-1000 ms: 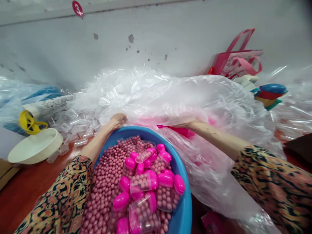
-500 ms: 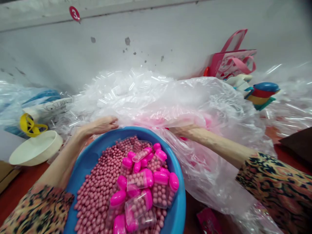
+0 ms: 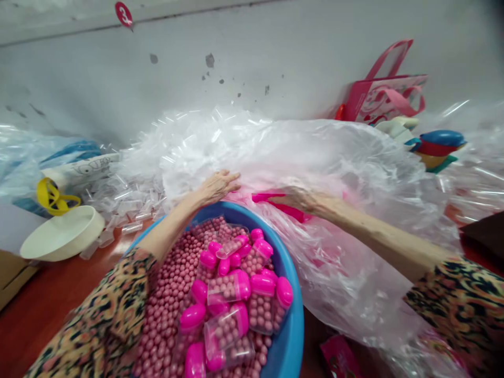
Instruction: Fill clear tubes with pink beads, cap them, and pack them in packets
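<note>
A blue basin (image 3: 293,315) holds pink beads (image 3: 169,294) and several clear bottles with bright pink caps (image 3: 192,317), some filled with beads. Beyond its rim, my left hand (image 3: 218,186) lies on a clear plastic bag (image 3: 334,144), fingers apart and holding nothing. My right hand (image 3: 293,198) is at the mouth of the bag, right of the left hand, beside a bright pink item (image 3: 291,210). Its fingers are blurred and partly hidden, so its grip is unclear.
Clear plastic pieces (image 3: 134,202) are heaped at the left and back. A cream bowl (image 3: 63,233) and yellow tape ring (image 3: 55,197) sit at left. A pink bag (image 3: 388,100) and stacked coloured scoops (image 3: 441,147) stand back right. A pink packet (image 3: 340,357) lies near the front.
My left hand has moved right from the basin's left rim onto the plastic bag. More of the bright pink item shows beside my right hand. The view has shifted slightly.
</note>
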Tool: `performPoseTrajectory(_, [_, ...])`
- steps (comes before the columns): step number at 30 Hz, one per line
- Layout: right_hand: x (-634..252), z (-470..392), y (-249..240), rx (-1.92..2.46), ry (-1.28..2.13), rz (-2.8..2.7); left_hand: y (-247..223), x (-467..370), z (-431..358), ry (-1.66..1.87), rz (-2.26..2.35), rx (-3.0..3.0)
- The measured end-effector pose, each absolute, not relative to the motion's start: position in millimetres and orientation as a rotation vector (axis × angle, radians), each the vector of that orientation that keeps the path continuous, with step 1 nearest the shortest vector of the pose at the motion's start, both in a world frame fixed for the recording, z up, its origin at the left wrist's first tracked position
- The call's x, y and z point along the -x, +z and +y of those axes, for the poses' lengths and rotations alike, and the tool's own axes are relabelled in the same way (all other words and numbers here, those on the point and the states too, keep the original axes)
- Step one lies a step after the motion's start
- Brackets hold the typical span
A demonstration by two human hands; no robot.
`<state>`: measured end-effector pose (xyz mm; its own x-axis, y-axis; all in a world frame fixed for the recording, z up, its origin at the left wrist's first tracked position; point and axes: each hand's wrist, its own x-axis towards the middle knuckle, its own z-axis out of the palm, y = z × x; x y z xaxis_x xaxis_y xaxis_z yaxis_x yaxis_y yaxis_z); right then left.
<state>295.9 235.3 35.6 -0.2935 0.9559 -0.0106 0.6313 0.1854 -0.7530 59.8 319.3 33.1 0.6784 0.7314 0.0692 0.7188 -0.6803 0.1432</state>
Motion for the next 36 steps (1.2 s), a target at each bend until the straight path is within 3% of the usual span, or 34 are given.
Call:
performPoseTrajectory(6, [-298, 253, 43, 1.588, 0.857, -2.030, 12, -94, 357, 0.060, 1.251, -2.803])
performPoseTrajectory(17, [-302, 244, 63, 1.410, 1.325, -1.535, 19, -87, 342, 0.175, 1.242, -2.797])
performPoseTrajectory(22, [-310, 256, 62, 1.341, 1.258, -1.155, 51, -69, 314, 0.501, 1.222, -2.745])
performPoseTrajectory(26, [-301, 253, 65, 1.354, 1.391, -1.005, 69, -47, 275, 0.711, 1.216, -2.674])
performPoseTrajectory(36, [-250, 183, 90, 1.237, 1.690, -1.091, 35, 28, 203, 0.441, 1.264, -2.389])
